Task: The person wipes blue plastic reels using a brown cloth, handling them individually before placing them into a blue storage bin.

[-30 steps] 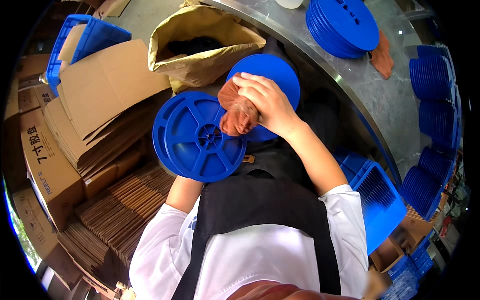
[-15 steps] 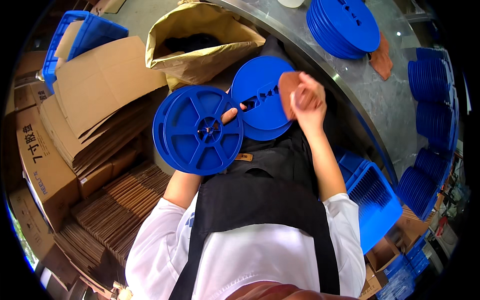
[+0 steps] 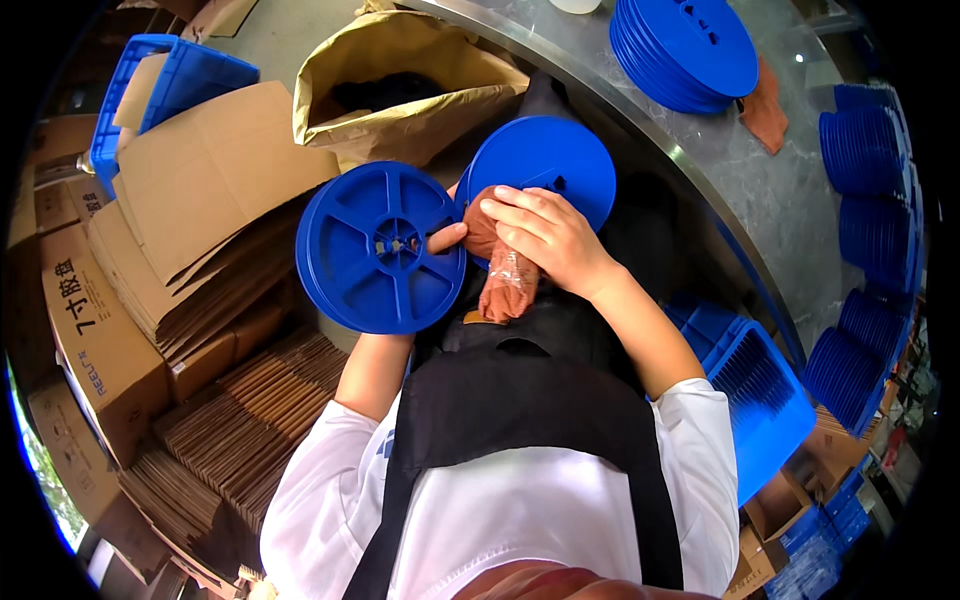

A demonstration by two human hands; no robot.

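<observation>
A blue plastic reel [image 3: 330, 200] with spoked openings is held in front of my lap by my left hand [image 3: 447, 237]. One finger shows at the reel's inner edge; the rest of the hand is mostly hidden behind it. Beside it on the right, a second blue reel [image 3: 570, 160] with a plain disc face lies over my dark trousers. My right hand [image 3: 548, 238] grips a bunched reddish-brown cloth [image 3: 508, 290] and presses it against the left part of that second reel. Its fingers are bent over the cloth, whose lower end hangs down.
On the metal table stands a stack of blue reels [image 3: 680, 60] beside another brown cloth [image 3: 765, 110]. More reels [image 3: 855, 230] line the right side. A blue crate [image 3: 750, 410] stands at right, an open yellow sack [image 3: 420, 125] ahead, flattened cardboard [image 3: 220, 180] at left.
My right hand has swung left and down with the cloth, from the second reel's right edge onto its left part. The spoked reel has shifted slightly left.
</observation>
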